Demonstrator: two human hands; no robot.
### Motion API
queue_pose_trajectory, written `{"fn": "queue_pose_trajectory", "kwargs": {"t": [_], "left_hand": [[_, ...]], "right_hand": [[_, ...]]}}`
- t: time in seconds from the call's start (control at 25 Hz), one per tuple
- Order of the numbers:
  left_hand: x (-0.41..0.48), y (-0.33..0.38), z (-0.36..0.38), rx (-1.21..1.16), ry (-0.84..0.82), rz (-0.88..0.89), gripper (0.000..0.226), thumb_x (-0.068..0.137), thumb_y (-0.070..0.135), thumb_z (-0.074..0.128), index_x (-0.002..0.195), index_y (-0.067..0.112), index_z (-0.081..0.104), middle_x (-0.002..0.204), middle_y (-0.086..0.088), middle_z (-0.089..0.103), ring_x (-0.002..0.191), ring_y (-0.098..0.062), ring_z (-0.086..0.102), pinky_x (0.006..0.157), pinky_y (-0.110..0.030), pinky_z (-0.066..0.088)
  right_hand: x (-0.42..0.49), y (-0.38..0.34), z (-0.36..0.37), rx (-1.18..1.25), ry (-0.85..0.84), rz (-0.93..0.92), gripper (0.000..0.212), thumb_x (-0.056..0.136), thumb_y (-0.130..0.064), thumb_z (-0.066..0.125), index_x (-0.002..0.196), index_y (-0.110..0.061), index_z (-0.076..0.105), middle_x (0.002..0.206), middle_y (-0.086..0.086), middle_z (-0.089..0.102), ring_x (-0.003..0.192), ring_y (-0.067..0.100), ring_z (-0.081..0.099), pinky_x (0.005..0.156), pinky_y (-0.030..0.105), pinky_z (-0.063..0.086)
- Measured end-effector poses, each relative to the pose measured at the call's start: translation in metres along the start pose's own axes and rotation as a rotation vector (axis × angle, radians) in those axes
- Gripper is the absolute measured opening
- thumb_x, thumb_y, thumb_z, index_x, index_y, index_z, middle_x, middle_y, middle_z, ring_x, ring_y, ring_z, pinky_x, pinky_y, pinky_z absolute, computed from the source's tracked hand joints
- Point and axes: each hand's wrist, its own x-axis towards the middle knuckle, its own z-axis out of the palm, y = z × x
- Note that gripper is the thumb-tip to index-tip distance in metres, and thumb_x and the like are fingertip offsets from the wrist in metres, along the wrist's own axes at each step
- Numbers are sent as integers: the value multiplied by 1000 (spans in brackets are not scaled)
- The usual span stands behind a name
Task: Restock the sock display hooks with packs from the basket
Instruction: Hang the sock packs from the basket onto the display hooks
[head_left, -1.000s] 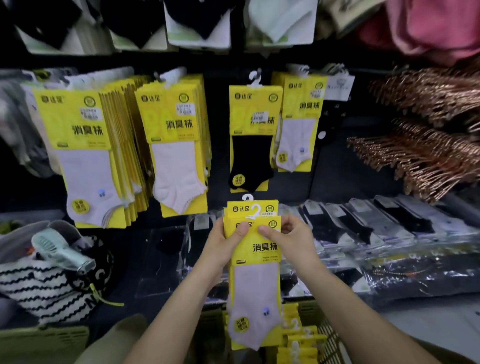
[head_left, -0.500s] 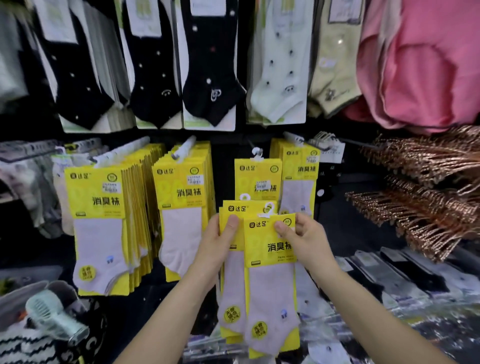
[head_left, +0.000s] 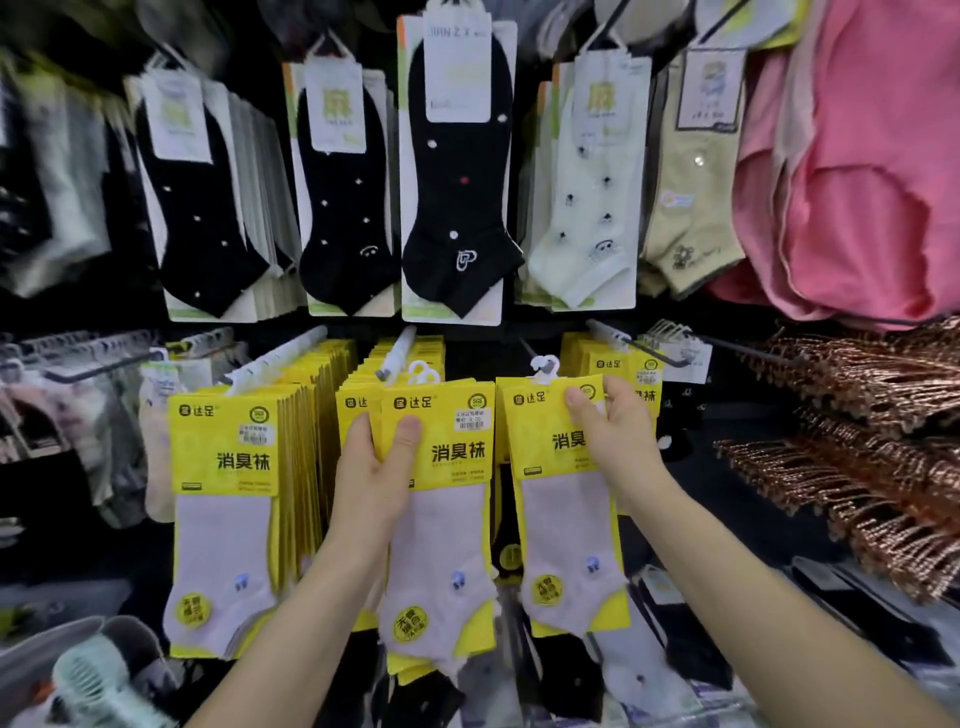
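The left hand (head_left: 374, 467) grips a small stack of yellow sock packs (head_left: 441, 499), thumb pressed on the front card and fingers wrapped behind the left edge. These packs sit in front of the middle hook (head_left: 397, 353), their white plastic hangers (head_left: 423, 370) just below its tip; whether they are on the hook is hard to tell.

The right hand (head_left: 613, 431) pinches the top right corner of a single sock pack (head_left: 561, 519), thumb on the front and fingers curled over the card's edge. Its white hanger (head_left: 544, 365) stands up just beside a thin dark hook (head_left: 524, 345), and the pack hangs straight down, to the right of the left-hand stack and close beside it.

To the left, a full row of the same yellow packs (head_left: 228, 514) hangs on a long white hook (head_left: 275, 358). More yellow packs (head_left: 628, 364) hang far behind the right hand. Above, black dotted socks (head_left: 457, 208) and pale socks (head_left: 587, 208) hang in a row. Pink cloth (head_left: 857, 182) fills the upper right, with copper-coloured hangers (head_left: 857, 441) stacked below it. A pale green fan (head_left: 104, 680) lies near the bottom left corner.
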Motion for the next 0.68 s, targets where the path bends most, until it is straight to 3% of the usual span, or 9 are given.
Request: {"fn": "queue_pose_trajectory", "kwargs": {"t": [0.08,0.16,0.2,0.28,0.36,0.44,0.52,0.6,0.68], "left_hand": [[-1,1,-3,23,-6,11,5,92,30,53,96,29,56,93,13,66,85,3,64,66,-12,49],[-1,1,-1,33,-10,0,6,91,33,53,95,29,56,93,13,66,87,-1,64,69,-16,48],[-2,2,2,34,-14,-10,7,91,34,54,94,29,56,93,13,66,88,-3,64,72,-20,48],[-3,4,10,30,-34,-22,7,91,34,54,94,30,56,94,13,67,91,-6,64,76,-24,50],[-4,6,17,14,-56,-21,5,91,32,54,94,29,56,94,12,67,90,-5,64,75,-21,50],[-5,6,25,9,-71,-14,5,91,32,54,95,29,56,94,12,67,89,-1,64,72,-16,49],[-7,7,35,7,-89,-6,6,91,32,55,96,29,56,97,11,67,91,-4,64,75,-19,50],[-11,7,45,-9,-109,-13,7,90,30,56,96,29,56,99,8,67,94,-8,64,79,-26,52],[-15,7,54,-33,-131,-42,11,89,30,57,100,27,56,104,3,67,97,-12,65,83,-33,54]], "right_hand": [[1,3,6,-70,9,4,37,93,-31,55,120,-8,51,108,3,55,109,23,50,82,27,37],[3,6,11,-104,-2,47,49,93,-34,54,131,-4,45,123,8,53,112,21,47,86,28,35],[4,6,12,-117,-5,59,48,93,-34,54,128,-4,47,118,8,53,108,20,48,84,28,35],[4,4,10,-138,-18,63,30,91,-35,56,106,-9,55,96,3,55,88,16,49,72,27,38],[-2,2,5,-128,40,51,27,89,-36,60,99,-12,54,91,1,54,85,14,51,71,27,42],[-16,-1,-1,-21,100,-26,26,87,-37,61,99,-15,54,92,-2,55,86,12,52,74,16,43],[-31,-11,-1,49,-7,-92,24,84,-39,63,87,-18,53,84,-3,58,76,8,53,64,7,40],[-40,-19,2,18,-117,-83,27,78,-37,70,82,-16,53,78,4,61,70,13,55,62,14,45],[-40,-24,-1,32,-106,-42,25,79,-28,73,81,-12,53,79,13,66,74,27,61,71,35,51]]}}
